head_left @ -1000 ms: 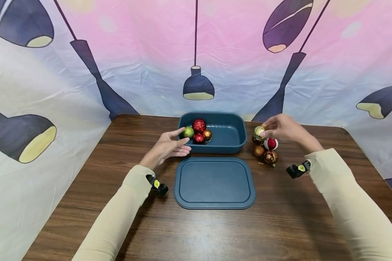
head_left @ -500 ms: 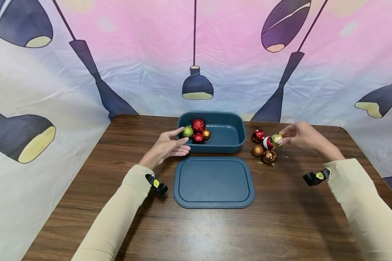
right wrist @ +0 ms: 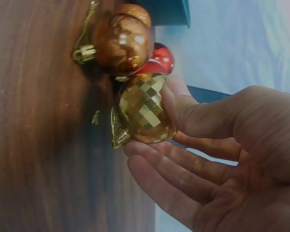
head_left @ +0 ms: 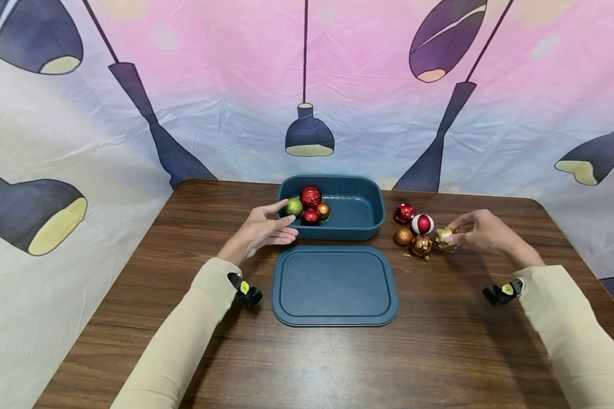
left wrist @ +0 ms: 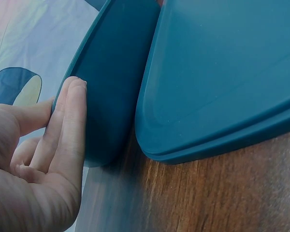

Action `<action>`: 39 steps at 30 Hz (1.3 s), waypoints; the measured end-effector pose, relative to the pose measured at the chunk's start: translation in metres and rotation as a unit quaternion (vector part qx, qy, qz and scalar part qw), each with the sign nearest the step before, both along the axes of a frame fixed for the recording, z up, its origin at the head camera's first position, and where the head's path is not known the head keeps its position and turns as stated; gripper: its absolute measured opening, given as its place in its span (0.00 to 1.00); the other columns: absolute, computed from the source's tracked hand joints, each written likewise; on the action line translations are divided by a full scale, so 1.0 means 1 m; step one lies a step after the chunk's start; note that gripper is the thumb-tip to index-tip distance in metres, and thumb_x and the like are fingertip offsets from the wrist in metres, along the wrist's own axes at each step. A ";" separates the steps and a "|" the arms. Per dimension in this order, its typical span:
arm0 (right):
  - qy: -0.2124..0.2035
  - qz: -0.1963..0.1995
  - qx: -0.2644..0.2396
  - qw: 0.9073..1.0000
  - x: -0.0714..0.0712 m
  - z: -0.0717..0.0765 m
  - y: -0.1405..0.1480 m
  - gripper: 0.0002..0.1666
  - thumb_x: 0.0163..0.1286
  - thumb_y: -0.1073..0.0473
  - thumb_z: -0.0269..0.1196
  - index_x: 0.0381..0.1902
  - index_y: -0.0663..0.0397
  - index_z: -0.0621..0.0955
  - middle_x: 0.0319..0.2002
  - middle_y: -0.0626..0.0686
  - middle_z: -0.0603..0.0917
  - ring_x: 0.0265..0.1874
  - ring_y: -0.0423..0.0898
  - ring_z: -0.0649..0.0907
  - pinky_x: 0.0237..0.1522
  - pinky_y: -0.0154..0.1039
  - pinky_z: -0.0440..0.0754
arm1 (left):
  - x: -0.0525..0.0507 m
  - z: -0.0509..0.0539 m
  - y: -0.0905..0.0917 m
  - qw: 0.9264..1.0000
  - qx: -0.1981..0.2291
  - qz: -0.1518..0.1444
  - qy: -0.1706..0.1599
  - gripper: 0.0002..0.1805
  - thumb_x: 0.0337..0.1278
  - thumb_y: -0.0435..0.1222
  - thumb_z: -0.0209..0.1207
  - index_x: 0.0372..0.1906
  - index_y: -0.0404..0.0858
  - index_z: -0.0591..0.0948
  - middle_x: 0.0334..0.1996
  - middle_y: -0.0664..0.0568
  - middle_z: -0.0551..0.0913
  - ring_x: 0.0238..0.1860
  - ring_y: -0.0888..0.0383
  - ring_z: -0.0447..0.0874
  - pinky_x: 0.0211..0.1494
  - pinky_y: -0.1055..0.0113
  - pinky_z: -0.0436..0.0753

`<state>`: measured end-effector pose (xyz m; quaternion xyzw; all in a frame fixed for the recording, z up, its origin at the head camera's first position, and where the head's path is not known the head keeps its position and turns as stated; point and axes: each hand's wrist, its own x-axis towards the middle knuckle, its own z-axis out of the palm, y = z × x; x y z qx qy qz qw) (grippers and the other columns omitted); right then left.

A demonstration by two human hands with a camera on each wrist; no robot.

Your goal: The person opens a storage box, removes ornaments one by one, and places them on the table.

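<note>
My right hand [head_left: 483, 232] pinches a gold mirror-faceted Christmas bauble [right wrist: 146, 107] between thumb and fingers, low over the table at the right end of a bauble cluster. Beside it are a shiny copper bauble [head_left: 422, 246], a matte orange one [head_left: 403, 236], a red-and-white one [head_left: 422, 224] and a red one with white dots [head_left: 404, 213]. My left hand [head_left: 260, 228] touches the left front corner of a dark teal box [head_left: 358, 233], its fingers fairly straight along the outer wall in the left wrist view. Inside lie a green glitter bauble [head_left: 293, 207], two red ones [head_left: 311, 196] and a small gold one [head_left: 323, 211].
A flat teal lid [head_left: 335, 287] lies just in front of the box on the brown wooden table [head_left: 337, 369]. Behind the table hangs a cloth backdrop [head_left: 235, 130] printed with lamps. Each wrist wears a small black camera [head_left: 501, 292].
My right hand has carried the gold bauble from the back of the cluster to the right and down towards me, uncovering the red dotted bauble. The left hand stays at the box.
</note>
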<state>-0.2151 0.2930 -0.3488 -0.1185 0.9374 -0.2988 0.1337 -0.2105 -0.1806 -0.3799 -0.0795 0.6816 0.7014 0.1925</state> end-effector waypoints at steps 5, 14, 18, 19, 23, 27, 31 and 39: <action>-0.018 -0.012 -0.016 1.000 0.001 -0.007 0.004 0.27 0.65 0.61 0.72 0.52 0.81 0.79 0.39 0.65 0.87 0.30 0.52 0.87 0.31 0.43 0.89 | -0.001 -0.001 0.000 1.000 0.003 -0.001 -0.002 0.38 0.70 0.38 0.63 0.80 0.56 0.62 0.36 0.38 0.89 0.32 0.52 0.91 0.41 0.62 0.90; -0.022 -0.033 -0.017 0.999 0.003 -0.013 0.005 0.30 0.62 0.57 0.75 0.51 0.78 0.80 0.42 0.67 0.86 0.36 0.52 0.87 0.34 0.40 0.88 | -0.001 0.000 0.001 1.000 -0.001 -0.003 -0.001 0.38 0.69 0.39 0.64 0.79 0.56 0.62 0.36 0.38 0.89 0.32 0.52 0.91 0.41 0.62 0.90; -0.037 -0.043 -0.035 0.998 0.005 -0.013 0.004 0.31 0.63 0.58 0.75 0.53 0.80 0.78 0.44 0.70 0.85 0.35 0.53 0.88 0.37 0.43 0.90 | -0.001 0.000 0.001 1.000 -0.004 -0.003 -0.001 0.38 0.69 0.39 0.64 0.79 0.57 0.63 0.37 0.38 0.89 0.33 0.52 0.92 0.42 0.62 0.90; -0.037 -0.044 -0.035 0.998 0.005 -0.013 0.003 0.32 0.63 0.58 0.75 0.53 0.80 0.78 0.45 0.72 0.84 0.35 0.53 0.88 0.37 0.43 0.90 | -0.001 0.000 0.001 1.000 -0.004 -0.003 -0.001 0.38 0.69 0.39 0.64 0.79 0.57 0.63 0.37 0.38 0.89 0.33 0.52 0.92 0.42 0.62 0.90; -0.037 -0.047 -0.038 0.998 0.005 -0.013 0.003 0.32 0.63 0.58 0.75 0.54 0.80 0.78 0.48 0.74 0.83 0.36 0.53 0.88 0.38 0.44 0.90 | 0.000 0.001 0.000 1.000 -0.002 -0.002 -0.003 0.38 0.69 0.39 0.64 0.79 0.57 0.63 0.36 0.38 0.89 0.32 0.52 0.91 0.42 0.62 0.90; -0.038 -0.050 -0.036 0.997 0.005 -0.010 0.004 0.31 0.64 0.59 0.74 0.55 0.79 0.78 0.46 0.69 0.85 0.36 0.53 0.88 0.38 0.44 0.90 | 0.000 0.000 0.000 1.000 0.000 -0.001 -0.004 0.38 0.69 0.39 0.64 0.79 0.57 0.63 0.36 0.38 0.89 0.32 0.52 0.91 0.42 0.62 0.90; -0.018 -0.050 0.000 0.999 0.005 -0.005 0.005 0.33 0.64 0.53 0.75 0.55 0.74 0.80 0.46 0.66 0.86 0.40 0.57 0.86 0.41 0.46 0.87 | 0.000 0.000 0.000 1.000 0.000 -0.003 -0.003 0.38 0.69 0.39 0.64 0.79 0.57 0.62 0.37 0.38 0.89 0.33 0.52 0.91 0.42 0.62 0.90; 0.017 -0.050 0.037 0.998 0.003 0.007 0.000 0.40 0.62 0.42 0.75 0.57 0.70 0.80 0.54 0.71 0.82 0.51 0.66 0.81 0.55 0.66 0.77 | 0.000 0.001 -0.001 1.000 -0.002 -0.006 -0.001 0.38 0.69 0.39 0.63 0.79 0.56 0.62 0.37 0.38 0.89 0.34 0.51 0.92 0.43 0.62 0.90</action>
